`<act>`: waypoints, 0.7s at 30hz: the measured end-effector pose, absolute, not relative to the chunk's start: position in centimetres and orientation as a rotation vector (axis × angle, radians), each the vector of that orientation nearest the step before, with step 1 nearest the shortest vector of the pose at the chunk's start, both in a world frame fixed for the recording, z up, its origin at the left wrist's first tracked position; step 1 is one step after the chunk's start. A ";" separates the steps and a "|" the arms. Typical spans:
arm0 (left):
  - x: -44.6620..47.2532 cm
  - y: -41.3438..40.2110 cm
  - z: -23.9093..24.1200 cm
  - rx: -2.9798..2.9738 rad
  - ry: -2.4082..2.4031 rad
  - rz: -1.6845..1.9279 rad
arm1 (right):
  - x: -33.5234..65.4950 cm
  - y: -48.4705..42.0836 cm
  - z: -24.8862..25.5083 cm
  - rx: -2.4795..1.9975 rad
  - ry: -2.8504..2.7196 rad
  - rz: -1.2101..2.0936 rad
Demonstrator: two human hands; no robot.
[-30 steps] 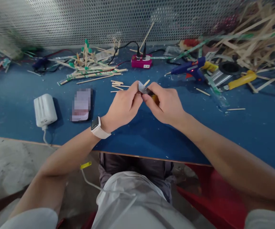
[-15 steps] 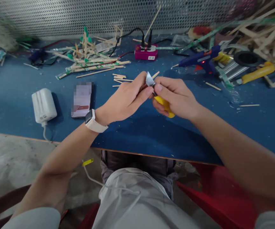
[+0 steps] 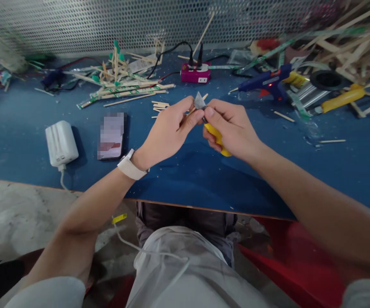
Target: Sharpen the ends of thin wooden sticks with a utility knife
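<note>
My right hand (image 3: 234,128) is closed round a yellow craft knife (image 3: 216,136), its blade pointing up and away from me. Pinched in my left hand (image 3: 168,131) is a thin wooden stick (image 3: 205,97), most of it hidden by the fingers and blade. The blade lies against or very near the stick; I cannot tell whether it has cut in. Both hands meet above the blue table (image 3: 178,179), fingertips almost touching. Just beyond my left hand lie several short cut sticks (image 3: 160,105).
Left of my hands are a phone (image 3: 112,137) and a white power bank (image 3: 61,143) with a cable. Behind stand a magenta power adapter (image 3: 189,76) and a pile of sticks (image 3: 124,87). At right lie a blue glue gun (image 3: 265,85) and a yellow-handled tool (image 3: 343,98).
The blade has tilted and shifted slightly left and away from me along the stick. My left wrist has rolled, turning the watch face from view. Both hands keep their hold.
</note>
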State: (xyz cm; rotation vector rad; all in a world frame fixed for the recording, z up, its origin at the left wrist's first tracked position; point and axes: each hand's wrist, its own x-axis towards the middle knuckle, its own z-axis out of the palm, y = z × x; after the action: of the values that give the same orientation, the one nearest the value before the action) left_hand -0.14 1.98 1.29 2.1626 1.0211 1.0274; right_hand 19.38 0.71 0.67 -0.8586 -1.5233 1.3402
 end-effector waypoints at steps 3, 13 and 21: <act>0.0 2.0 1.3 2.157 1.038 1.051 | 19.3 0.7 0.6 -0.849 -1.483 1.346; 0.0 1.4 1.4 2.196 1.003 1.023 | 20.3 0.7 1.3 -0.825 -1.676 1.295; 0.0 1.8 1.5 2.175 0.975 1.029 | 20.4 0.9 1.9 -0.823 -1.588 1.472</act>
State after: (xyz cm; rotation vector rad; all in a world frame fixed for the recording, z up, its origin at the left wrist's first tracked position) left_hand -0.02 1.76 1.52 2.1751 0.9746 1.0293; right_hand 20.35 0.86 1.88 -0.8233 -1.5882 1.4722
